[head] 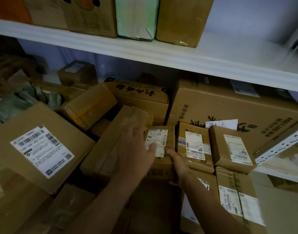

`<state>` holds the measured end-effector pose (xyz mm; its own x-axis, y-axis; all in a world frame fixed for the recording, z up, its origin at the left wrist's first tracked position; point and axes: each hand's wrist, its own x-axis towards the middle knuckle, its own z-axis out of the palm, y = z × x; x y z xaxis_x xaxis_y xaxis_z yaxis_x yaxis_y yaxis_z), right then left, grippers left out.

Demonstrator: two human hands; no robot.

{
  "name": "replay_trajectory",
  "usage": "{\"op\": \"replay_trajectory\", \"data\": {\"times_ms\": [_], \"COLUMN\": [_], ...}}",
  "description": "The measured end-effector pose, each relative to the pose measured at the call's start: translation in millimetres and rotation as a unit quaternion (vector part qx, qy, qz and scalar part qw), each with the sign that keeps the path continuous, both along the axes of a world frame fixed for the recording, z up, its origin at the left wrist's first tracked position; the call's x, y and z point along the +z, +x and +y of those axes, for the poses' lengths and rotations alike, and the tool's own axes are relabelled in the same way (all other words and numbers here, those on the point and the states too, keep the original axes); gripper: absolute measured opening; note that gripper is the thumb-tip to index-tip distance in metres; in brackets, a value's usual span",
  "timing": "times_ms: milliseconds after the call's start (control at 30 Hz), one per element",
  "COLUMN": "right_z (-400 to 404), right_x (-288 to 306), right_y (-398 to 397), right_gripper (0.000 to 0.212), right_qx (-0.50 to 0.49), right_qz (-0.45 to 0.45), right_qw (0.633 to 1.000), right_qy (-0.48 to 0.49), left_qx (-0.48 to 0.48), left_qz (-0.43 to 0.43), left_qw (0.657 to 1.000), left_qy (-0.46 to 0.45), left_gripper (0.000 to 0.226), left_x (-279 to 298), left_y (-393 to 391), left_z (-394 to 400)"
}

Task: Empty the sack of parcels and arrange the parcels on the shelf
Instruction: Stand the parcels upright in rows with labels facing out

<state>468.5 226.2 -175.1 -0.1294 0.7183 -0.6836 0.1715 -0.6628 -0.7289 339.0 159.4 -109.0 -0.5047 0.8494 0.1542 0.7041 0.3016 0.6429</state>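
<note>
A small brown parcel (pixel 163 132) with a white label stands among cardboard boxes on the lower shelf level. My right hand (pixel 176 164) grips its near right edge, thumb on the front face and fingers curled under it. My left hand (pixel 136 146) lies with spread, fairly straight fingers over the parcel's left side and label. Two more small labelled parcels (pixel 193 146) (pixel 232 147) stand in a row just right of it. A green sack (pixel 25 98) lies crumpled at the far left behind the boxes.
A long flat box (pixel 109 141) leans left of the held parcel. A large labelled box (pixel 38 147) fills the left foreground. Big cartons (pixel 229 108) stand behind. The white upper shelf (pixel 145 49) carries upright boxes; a perforated shelf post (pixel 279 147) runs at right.
</note>
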Motion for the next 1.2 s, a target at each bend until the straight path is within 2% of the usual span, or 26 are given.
{"op": "replay_trajectory", "data": {"times_ms": [67, 133, 167, 367, 467, 500, 567, 633, 667, 733, 800, 833, 967, 1200], "right_z": [-3.5, -4.4, -3.9, 6.4, 14.9, 12.0, 1.9, -13.3, -18.1, -18.7, -8.2, -1.6, 22.8, 45.2], "right_x": [-0.6, -6.5, -10.8, -32.5, -47.0, -46.0, -43.1, -35.4, -31.8, -29.3, -36.4, -41.4, -54.2, -53.1], "right_y": [-1.3, -3.1, -4.9, -20.6, -27.4, -32.0, -39.5, -43.6, -44.6, -45.0, -42.3, -40.7, -34.0, -41.8], "right_gripper": [0.057, 0.057, 0.058, 0.070, 0.088, 0.088, 0.085, 0.075, 0.066, 0.063, 0.074, 0.077, 0.070, 0.067], "right_qx": [-0.015, -0.042, -0.052, -0.101, -0.151, -0.173, -0.174, -0.126, -0.078, 0.117, 0.334, 0.397, 0.454, 0.446], "right_qz": [0.020, 0.038, 0.048, 0.035, 0.043, 0.017, -0.132, -0.322, -0.374, -0.423, -0.439, -0.444, -0.460, -0.467], "right_qw": [0.999, 0.997, 0.996, 0.994, 0.987, 0.985, 0.975, 0.921, 0.880, 0.784, 0.699, 0.678, 0.677, 0.680], "right_qy": [-0.029, -0.044, -0.048, -0.029, -0.022, -0.012, 0.041, 0.178, 0.281, 0.438, 0.454, 0.431, 0.352, 0.347], "left_qx": [0.029, 0.048, 0.055, 0.079, 0.088, 0.086, 0.081, 0.080, 0.080, 0.079, 0.076, 0.074, 0.066, 0.063], "left_qz": [0.105, 0.072, 0.039, 0.046, 0.055, 0.050, 0.040, 0.036, 0.035, 0.026, 0.018, 0.018, 0.017, 0.020], "left_qw": [0.985, 0.964, 0.961, 0.972, 0.974, 0.974, 0.975, 0.975, 0.975, 0.976, 0.976, 0.977, 0.978, 0.982], "left_qy": [-0.136, -0.253, -0.269, -0.217, -0.203, -0.203, -0.205, -0.204, -0.204, -0.201, -0.201, -0.201, -0.198, -0.176], "left_gripper": [0.096, 0.120, 0.125, 0.114, 0.114, 0.114, 0.114, 0.114, 0.114, 0.115, 0.116, 0.116, 0.116, 0.115], "left_x": [-0.9, -6.3, -8.7, -7.4, -4.7, -3.8, -3.2, -3.8, -4.1, -5.2, -6.5, -7.1, -9.6, -9.4], "left_y": [-31.4, -59.9, -69.1, -75.2, -78.1, -79.7, -82.3, -84.2, -85.1, -87.4, -89.2, -89.3, -88.2, -89.2], "left_z": [9.2, 11.5, 10.9, 5.4, 5.9, 6.4, 7.2, 7.5, 7.7, 7.9, 7.8, 7.6, 6.8, 6.4]}}
